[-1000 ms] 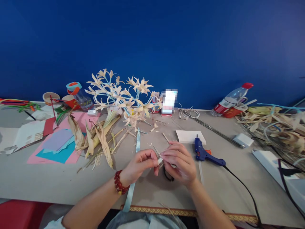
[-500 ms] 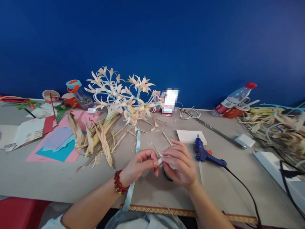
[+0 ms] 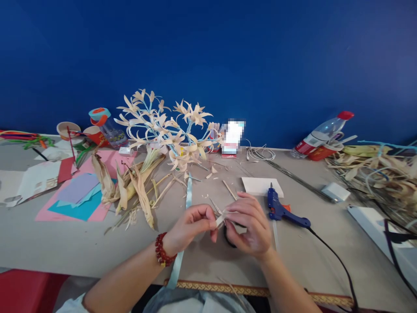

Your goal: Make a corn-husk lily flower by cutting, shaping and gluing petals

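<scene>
Between my two hands is a small pale strip of corn husk (image 3: 220, 220). My left hand (image 3: 199, 221), with a red bead bracelet at the wrist, pinches its left end between thumb and fingers. My right hand (image 3: 249, 224) has thumb and fingertips closed on the other end. Below the right hand lies a black ring-shaped thing (image 3: 229, 240), mostly covered by the hand; it may be a scissors handle. A light blue ribbon (image 3: 177, 267) runs along the table beside my left hand. Thin husk scraps (image 3: 230, 190) lie just beyond my fingers.
A blue glue gun (image 3: 283, 209) lies to the right, its cord trailing forward. Husk flowers (image 3: 176, 139) stand at the back, with dried corn husks (image 3: 140, 191) and coloured paper (image 3: 76, 208) leftward. A bottle (image 3: 322, 134) leans at the back right, near a husk pile (image 3: 387, 174).
My right hand has shifted slightly to the right, away from the left, and more of the pale strip shows between them. The left hand stays almost in place.
</scene>
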A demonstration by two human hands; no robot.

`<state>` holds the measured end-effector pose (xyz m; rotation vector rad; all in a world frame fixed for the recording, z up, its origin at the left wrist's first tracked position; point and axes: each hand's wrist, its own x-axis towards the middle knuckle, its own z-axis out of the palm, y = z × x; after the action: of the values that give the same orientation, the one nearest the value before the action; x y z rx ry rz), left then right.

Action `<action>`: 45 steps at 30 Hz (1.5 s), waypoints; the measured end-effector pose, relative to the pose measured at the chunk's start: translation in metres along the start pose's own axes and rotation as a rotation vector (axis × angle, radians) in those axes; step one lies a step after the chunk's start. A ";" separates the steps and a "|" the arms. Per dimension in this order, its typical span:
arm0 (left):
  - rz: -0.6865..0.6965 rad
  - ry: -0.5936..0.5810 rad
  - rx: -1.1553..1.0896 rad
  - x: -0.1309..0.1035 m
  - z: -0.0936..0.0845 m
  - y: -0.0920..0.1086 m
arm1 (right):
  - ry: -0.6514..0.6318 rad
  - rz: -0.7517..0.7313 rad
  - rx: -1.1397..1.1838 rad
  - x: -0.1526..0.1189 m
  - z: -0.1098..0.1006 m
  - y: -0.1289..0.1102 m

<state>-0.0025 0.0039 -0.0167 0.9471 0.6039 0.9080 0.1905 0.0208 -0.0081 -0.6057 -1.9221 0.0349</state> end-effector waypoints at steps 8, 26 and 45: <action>-0.018 -0.024 0.003 -0.002 0.001 0.000 | -0.034 -0.069 -0.017 0.000 -0.004 0.000; -0.018 -0.043 0.042 -0.004 0.003 0.003 | 0.035 0.022 -0.003 -0.002 -0.003 0.002; -0.071 -0.088 0.020 -0.005 0.002 0.003 | -0.118 0.023 0.155 0.007 -0.002 -0.002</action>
<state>-0.0046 0.0001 -0.0128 0.9729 0.5689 0.7945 0.1892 0.0218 -0.0006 -0.5321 -2.0044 0.2367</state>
